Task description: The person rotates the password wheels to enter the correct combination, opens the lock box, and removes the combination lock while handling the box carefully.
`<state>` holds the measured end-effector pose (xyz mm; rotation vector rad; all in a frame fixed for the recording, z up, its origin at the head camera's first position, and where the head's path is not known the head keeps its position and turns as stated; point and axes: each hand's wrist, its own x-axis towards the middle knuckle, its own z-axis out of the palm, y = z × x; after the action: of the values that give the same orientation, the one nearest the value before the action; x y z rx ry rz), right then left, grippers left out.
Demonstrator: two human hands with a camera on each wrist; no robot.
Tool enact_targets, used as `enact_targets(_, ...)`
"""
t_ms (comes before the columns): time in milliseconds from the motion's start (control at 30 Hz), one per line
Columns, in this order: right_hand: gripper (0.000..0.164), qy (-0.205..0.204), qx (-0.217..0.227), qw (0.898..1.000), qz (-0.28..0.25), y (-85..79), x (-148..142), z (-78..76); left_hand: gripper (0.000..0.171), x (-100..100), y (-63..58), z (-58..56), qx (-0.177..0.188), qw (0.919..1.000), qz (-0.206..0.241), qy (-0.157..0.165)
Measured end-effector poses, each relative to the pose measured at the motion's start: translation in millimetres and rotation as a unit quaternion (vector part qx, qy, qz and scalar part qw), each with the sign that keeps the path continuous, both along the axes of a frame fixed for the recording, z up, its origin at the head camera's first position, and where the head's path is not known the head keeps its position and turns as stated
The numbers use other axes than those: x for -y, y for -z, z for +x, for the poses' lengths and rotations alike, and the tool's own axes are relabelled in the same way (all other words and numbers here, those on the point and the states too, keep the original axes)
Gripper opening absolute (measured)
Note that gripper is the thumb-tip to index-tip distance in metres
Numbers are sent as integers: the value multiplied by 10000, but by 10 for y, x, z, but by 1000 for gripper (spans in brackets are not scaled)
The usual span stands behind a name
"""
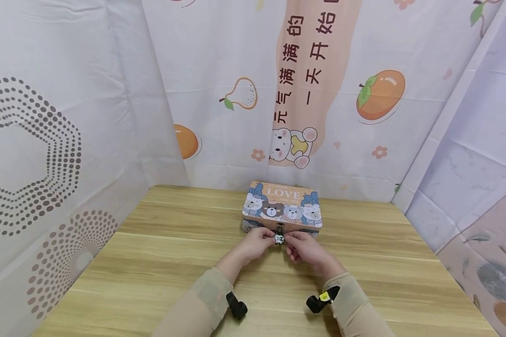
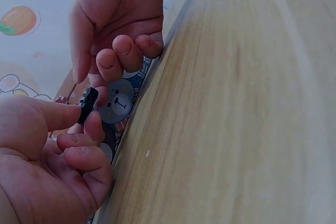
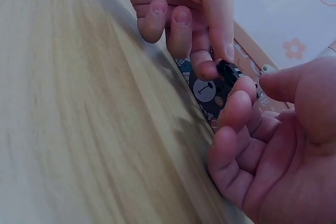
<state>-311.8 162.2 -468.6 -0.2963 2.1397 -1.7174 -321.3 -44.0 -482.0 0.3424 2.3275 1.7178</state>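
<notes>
Before the box (image 1: 282, 206), left grip (image 1: 256, 243), right grip (image 1: 307, 248), pinching lock (image 1: 279, 239)

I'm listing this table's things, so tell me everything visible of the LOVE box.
The box is low, rectangular and round-cornered, with a smooth, tin-like look. Its lid, down, shows white "LOVE" lettering on orange above four cartoon bears. It lies flat near the far edge of the wood-grained table, slightly turned. A dark latch sits front centre, by a small lock both hands hold; whether they touch the box is unclear.
</notes>
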Motion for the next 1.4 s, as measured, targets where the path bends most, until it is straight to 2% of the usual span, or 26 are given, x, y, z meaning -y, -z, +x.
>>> enact_targets(500, 29, -190, -101, 9998, 59, -4, 42, 24, 16, 8, -9, 19, 39, 10000, 28, 6)
enact_targets(967, 29, -34, -177, 9995, 264, 38, 68, -15, 14, 1, -36, 22, -65, 10000, -2, 1)
enact_targets(1400, 29, 63, -122, 9995, 298, 44, 93, -7, 14, -6, -27, 17, -15, 10000, 16, -1)
